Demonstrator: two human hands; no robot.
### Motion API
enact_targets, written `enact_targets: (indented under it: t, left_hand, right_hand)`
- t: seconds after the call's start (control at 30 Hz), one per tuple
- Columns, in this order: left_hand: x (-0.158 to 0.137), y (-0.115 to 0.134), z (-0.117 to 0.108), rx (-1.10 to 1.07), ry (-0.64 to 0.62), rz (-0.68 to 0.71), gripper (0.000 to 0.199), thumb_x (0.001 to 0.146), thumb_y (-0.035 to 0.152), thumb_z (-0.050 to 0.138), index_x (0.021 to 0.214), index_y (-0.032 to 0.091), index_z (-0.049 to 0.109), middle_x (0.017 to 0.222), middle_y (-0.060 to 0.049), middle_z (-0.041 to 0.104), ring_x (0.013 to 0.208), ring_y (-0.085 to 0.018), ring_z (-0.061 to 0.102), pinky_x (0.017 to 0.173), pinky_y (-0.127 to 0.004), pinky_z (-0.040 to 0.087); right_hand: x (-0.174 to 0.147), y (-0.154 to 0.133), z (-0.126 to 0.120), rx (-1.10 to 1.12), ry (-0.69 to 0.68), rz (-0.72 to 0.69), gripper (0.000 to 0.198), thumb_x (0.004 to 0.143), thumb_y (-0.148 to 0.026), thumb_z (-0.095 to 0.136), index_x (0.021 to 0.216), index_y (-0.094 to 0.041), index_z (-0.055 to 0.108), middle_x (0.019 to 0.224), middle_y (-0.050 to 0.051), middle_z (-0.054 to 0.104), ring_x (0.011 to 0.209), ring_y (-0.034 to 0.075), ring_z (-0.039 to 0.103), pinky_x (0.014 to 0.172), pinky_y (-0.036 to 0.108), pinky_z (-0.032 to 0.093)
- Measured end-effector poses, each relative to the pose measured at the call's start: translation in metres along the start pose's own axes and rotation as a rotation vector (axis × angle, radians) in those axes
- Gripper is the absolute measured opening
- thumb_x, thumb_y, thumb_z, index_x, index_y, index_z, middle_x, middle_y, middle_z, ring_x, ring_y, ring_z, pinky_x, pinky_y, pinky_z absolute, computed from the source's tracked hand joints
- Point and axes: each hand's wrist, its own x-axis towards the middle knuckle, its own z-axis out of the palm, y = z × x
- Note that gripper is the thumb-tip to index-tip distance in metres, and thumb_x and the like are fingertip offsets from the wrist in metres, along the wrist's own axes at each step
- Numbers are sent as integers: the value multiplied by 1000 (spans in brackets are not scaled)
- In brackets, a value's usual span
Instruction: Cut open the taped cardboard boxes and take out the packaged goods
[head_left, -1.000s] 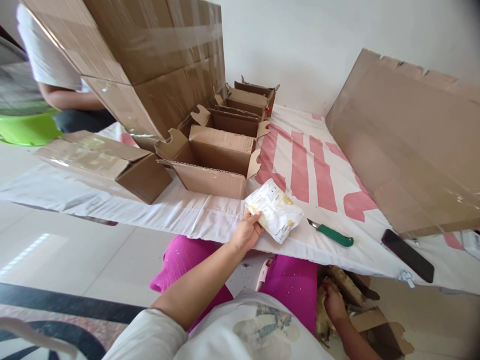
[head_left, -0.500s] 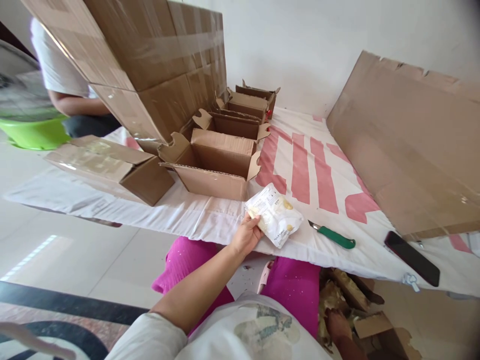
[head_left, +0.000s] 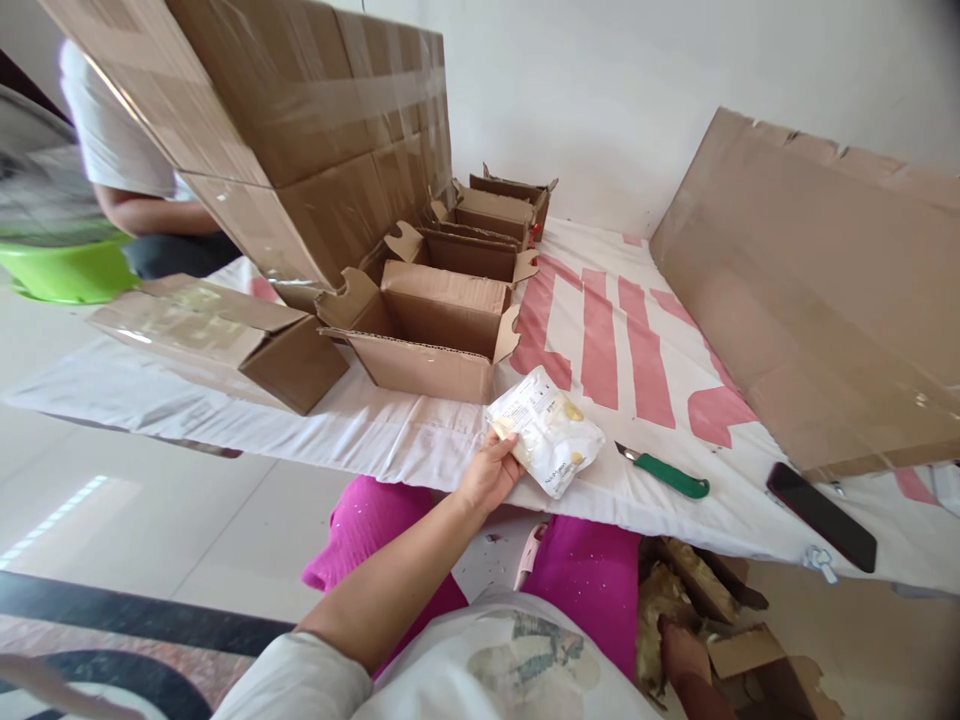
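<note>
My left hand (head_left: 493,472) grips a white printed pouch (head_left: 546,432) by its left edge, thumb on top. The pouch has yellowish patches and dark lettering, and it is tilted at the front edge of the table. Low on the right, below the tabletop, my right hand (head_left: 681,655) reaches down to crumpled yellowish-brown packaging (head_left: 660,600) among cardboard pieces. Its fingers are in shadow and mostly hidden, so I cannot make out a grip. Just beyond the pouch stands an open cardboard box (head_left: 427,365). A green-handled utility knife (head_left: 671,474) lies right of the pouch.
More open boxes (head_left: 480,255) line up toward the wall, beside a tall taped carton stack (head_left: 322,130). A closed box (head_left: 225,335) lies left. A phone (head_left: 823,515) and a large cardboard sheet (head_left: 817,300) are on the right. Another person (head_left: 120,140) sits behind the stack, near a green basin (head_left: 67,272).
My left hand and the pouch stay nearly in place. My right hand has shifted slightly at the packaging below the table. The whole view has moved a little.
</note>
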Motion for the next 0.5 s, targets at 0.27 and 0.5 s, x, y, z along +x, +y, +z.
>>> enact_targets:
  t: [0.27,0.5]
  left_hand:
    - [-3,6,-4,-30,-53,-40,56,74,10,65,127,20,51,113,-10,70,108,-27,66,96,-47,53]
    - [-5,5,0,-85,-152,-91,59,62,8,57,121,16,57,105,-8,72,108,-27,65,96,-44,50]
  right_hand:
    - [15,-34,-15,97,18,-152,18,71,-39,45,66,-30,59,80,15,67,87,40,70,81,54,53]
    - [-2,-145,-65,459,156,-681,23,91,-34,46,104,-23,61,89,7,68,80,21,68,77,37,57]
